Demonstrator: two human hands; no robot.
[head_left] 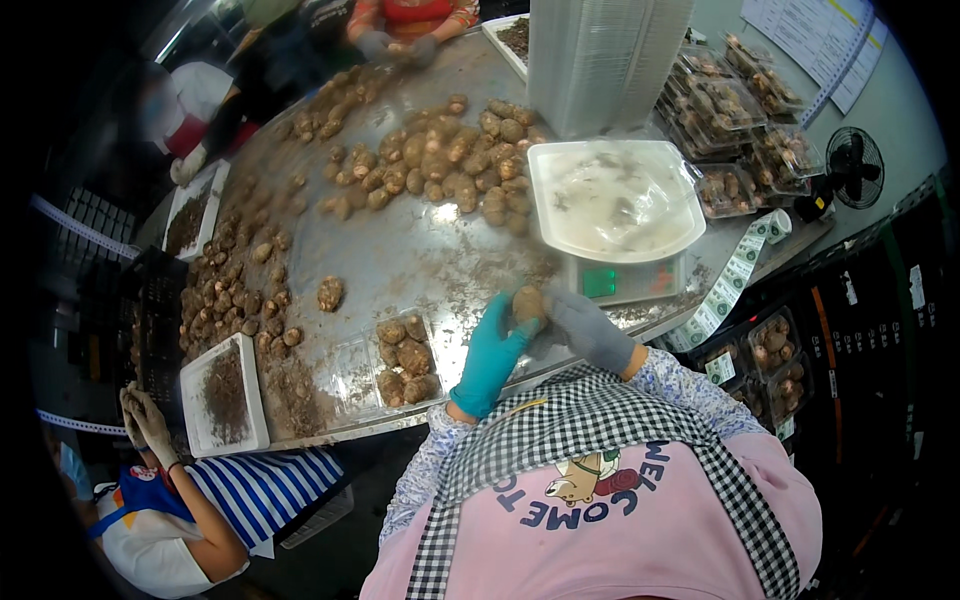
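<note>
A round brown taro [528, 304] is held over the table's near edge, between my two gloved hands. My left hand [488, 362], in a teal glove, has its thumb and fingers closed around the left side. My right hand [592, 330], in a grey glove, grips it from the right, its fingertips partly smeared by motion. Left of my hands lies a clear plastic box [362, 362], several taros [412, 355] in its right part. Just beyond my right hand stands a scale [645, 280] with a green display, carrying a white tray [690, 240] lined with clear film.
Loose taros [435, 150] cover the metal table's [390, 262] far side and left. Behind the scale rises a stack of clear containers [605, 65]; filled boxes [715, 105], a label roll [775, 226] and a fan [855, 168] sit right. Co-workers stand far and left, near soil trays [255, 400].
</note>
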